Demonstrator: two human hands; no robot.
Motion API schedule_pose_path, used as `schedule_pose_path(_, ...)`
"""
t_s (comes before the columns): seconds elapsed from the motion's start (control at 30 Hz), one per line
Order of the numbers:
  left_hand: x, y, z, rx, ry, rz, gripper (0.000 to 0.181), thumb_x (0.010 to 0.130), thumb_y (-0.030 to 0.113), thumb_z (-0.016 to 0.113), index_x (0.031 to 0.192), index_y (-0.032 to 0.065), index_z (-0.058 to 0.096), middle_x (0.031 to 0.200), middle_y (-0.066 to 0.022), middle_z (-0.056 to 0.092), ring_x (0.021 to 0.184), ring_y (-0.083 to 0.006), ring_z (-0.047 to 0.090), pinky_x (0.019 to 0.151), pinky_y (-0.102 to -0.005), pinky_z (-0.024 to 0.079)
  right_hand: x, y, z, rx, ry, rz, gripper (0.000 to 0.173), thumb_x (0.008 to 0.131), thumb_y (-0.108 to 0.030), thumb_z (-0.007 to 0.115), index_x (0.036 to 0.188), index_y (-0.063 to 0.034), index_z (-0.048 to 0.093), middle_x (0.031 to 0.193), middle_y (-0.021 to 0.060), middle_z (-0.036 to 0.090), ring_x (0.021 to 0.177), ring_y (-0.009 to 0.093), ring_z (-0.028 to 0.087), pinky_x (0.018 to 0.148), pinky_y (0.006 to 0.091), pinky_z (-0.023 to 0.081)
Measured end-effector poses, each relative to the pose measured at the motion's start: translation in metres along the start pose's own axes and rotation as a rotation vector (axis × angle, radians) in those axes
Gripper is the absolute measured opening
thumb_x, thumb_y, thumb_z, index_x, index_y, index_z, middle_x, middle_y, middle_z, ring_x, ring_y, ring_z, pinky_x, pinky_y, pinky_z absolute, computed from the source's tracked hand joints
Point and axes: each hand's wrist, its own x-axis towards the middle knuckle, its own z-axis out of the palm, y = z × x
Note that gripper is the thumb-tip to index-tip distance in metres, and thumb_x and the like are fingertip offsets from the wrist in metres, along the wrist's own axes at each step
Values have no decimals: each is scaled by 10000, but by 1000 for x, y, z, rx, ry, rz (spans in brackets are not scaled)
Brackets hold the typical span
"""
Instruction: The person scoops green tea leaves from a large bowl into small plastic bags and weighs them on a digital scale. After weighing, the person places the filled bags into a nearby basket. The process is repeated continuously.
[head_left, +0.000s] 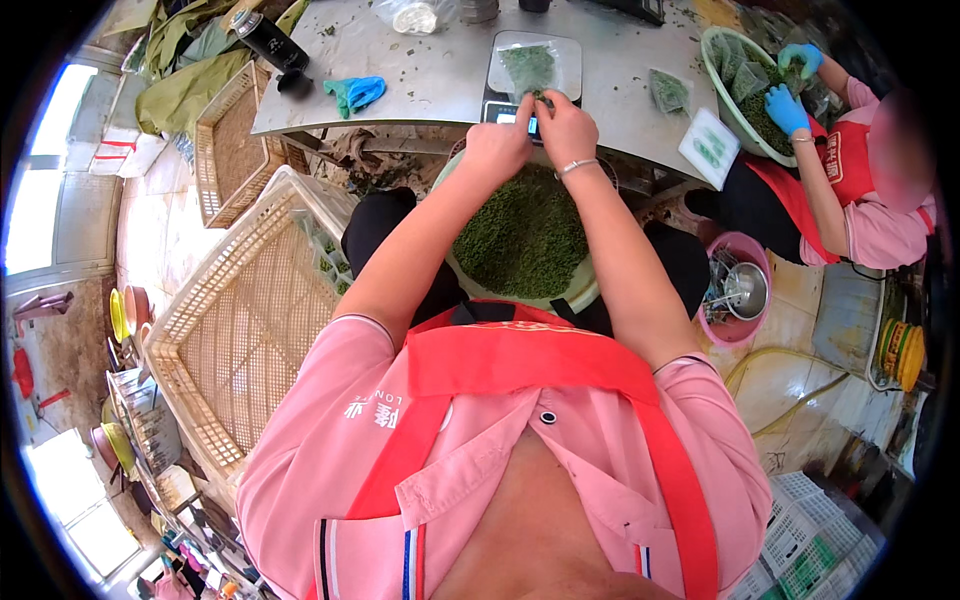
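Observation:
On a digital kitchen scale (571, 64) lies a clear plastic bag (528, 66) partly filled with small green peppercorn-like pieces. The bag's near end is pinched in the fingers of my left hand (498, 147). Beside it, my right hand (570, 133) grips the same end with thumb and fingers, and a few green bits show at its fingertips. My hands partly cover the scale's lit display. Below my forearms a large pale basin (586, 294) holds a heap of the loose green pieces (521, 236) between my knees.
The metal table (427, 56) bears a blue glove (355, 94), a black bottle (270, 41) and another filled bag (670, 91). A plastic crate (247, 322) stands left. To the right, a blue-gloved co-worker (832, 169) handles a green basin (724, 97); a pink tub (731, 330) is below.

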Motion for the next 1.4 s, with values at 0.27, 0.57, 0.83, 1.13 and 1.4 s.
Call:
schedule_pose_path(0.27, 25, -3, 7, 62, -108, 20, 711, 765, 164, 563, 1404, 199, 254, 674, -94, 645, 594, -300, 639, 509, -418, 485, 11, 6, 15, -69, 41, 54, 205, 821, -312, 532, 872, -135, 621, 723, 157, 644, 692, 359, 628, 621, 472, 491)
schedule_pose_path(0.57, 30, -4, 13, 166, -127, 35, 737, 758, 147, 579, 1412, 244, 253, 653, -68, 638, 579, -266, 639, 506, -392, 489, 5, 3, -5, 93, -43, 93, 184, 773, -268, 607, 783, -86, 626, 667, 111, 633, 621, 300, 614, 586, 392, 485)
schedule_pose_path(0.83, -18, -18, -7, -19, 124, 155, 581, 800, 224, 582, 1341, 224, 369, 599, -70, 610, 520, -269, 610, 474, -391, 472, -61, 28, -31, 203, -424, 165, 246, 809, -321, 617, 860, -84, 659, 724, 104, 641, 661, 288, 615, 608, 359, 483)
schedule_pose_path(1.13, -57, -91, -6, -267, 341, -103, 278, 841, 260, 591, 1103, 181, 543, 657, -55, 633, 589, -266, 625, 521, -385, 478, -55, 14, -22, 255, 44, -233, 238, 843, -146, 576, 1071, -89, 621, 1139, 87, 612, 939, 265, 622, 776, 338, 515)
schedule_pose_path(1.4, -58, -98, 7, -576, 333, -333, 315, 828, 220, 599, 1131, 151, 547, 835, -19, 674, 714, -227, 654, 633, -349, 497, -14, 3, 3, -195, -46, -342, 324, 847, -237, 548, 1167, -184, 545, 1327, 84, 455, 865, 296, 630, 677, 412, 520)
